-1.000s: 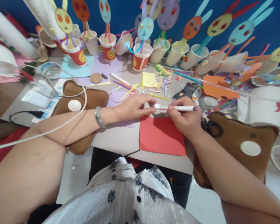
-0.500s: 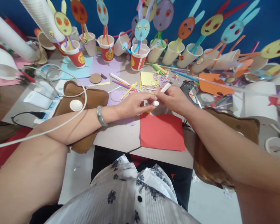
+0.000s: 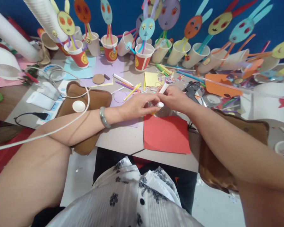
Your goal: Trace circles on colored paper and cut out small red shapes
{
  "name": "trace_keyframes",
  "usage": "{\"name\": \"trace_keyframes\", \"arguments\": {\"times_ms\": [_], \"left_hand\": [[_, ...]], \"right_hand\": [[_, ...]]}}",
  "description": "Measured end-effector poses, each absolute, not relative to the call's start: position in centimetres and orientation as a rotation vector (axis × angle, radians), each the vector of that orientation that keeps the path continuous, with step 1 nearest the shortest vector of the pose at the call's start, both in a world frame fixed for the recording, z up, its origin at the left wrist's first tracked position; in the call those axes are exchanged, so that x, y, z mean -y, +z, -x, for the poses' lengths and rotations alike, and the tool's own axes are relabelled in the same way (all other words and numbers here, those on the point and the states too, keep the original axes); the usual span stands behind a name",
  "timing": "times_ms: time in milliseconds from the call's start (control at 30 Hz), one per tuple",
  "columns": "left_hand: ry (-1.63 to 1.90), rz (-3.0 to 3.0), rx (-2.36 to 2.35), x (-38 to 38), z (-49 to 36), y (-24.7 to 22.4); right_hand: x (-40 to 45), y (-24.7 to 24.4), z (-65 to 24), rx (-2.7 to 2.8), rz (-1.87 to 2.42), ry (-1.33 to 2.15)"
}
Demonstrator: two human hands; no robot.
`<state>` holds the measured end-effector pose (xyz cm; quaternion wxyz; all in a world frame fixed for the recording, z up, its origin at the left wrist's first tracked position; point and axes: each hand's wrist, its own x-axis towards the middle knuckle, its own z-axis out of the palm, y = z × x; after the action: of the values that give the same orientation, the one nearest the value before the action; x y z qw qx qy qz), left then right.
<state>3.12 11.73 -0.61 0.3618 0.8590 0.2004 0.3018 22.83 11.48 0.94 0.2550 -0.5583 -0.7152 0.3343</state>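
One small white round piece (image 3: 160, 104) sits at the fingertips of the left hand (image 3: 136, 106), above the top edge of a red sheet (image 3: 167, 134) on the bench (image 3: 121, 138). The left fingers are curved around toward it, thumb below and forefinger above, pinching it at its edge. Just beside it, the right hand (image 3: 176, 98) grips a white pen (image 3: 164, 88) in closed fingers, its upper end slanting up and away from the body; the lower end is hidden by the hand. Whether the pen touches the round piece cannot be told.

Beyond the hands lie a yellow paper square (image 3: 151, 79), a scatter of coloured scraps (image 3: 164, 78) and some thin yellow sticks (image 3: 132, 91). A second white pen (image 3: 123, 80) and a brown disc (image 3: 98, 79) rest farther left. To the right are a black object (image 3: 192, 89), a roll of clear tape (image 3: 212, 100) and an orange sheet (image 3: 221, 84).

The left forearm, with a grey-green bracelet (image 3: 104, 117) at its wrist, crosses over a brown cushion-like shape (image 3: 94, 96) bearing a white disc (image 3: 79, 106). Another brown shape (image 3: 251, 127) lies partly under the right forearm. A white cable (image 3: 68, 126) loops across the left side, near a power strip (image 3: 54, 111).

Along the back, a row of paper cups holds stick figures with long-eared paper faces; a light-blue face (image 3: 147, 29) rises from a red-and-white cup (image 3: 143, 60), in front of a blue wall (image 3: 132, 19).
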Motion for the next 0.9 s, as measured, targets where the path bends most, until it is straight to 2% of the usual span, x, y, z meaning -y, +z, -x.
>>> {"name": "trace_keyframes", "arguments": {"times_ms": [333, 900], "left_hand": [[0.756, -2.182, -0.518, -11.7, -3.1, -0.6], [0.742, -2.134, -0.529, -11.5, -3.0, -0.4]], "right_hand": [[-10.8, 1.3, -23.0, 1.819, 1.647, 0.979], [-7.5, 1.0, -24.1, 1.645, 1.692, 0.838]]}}
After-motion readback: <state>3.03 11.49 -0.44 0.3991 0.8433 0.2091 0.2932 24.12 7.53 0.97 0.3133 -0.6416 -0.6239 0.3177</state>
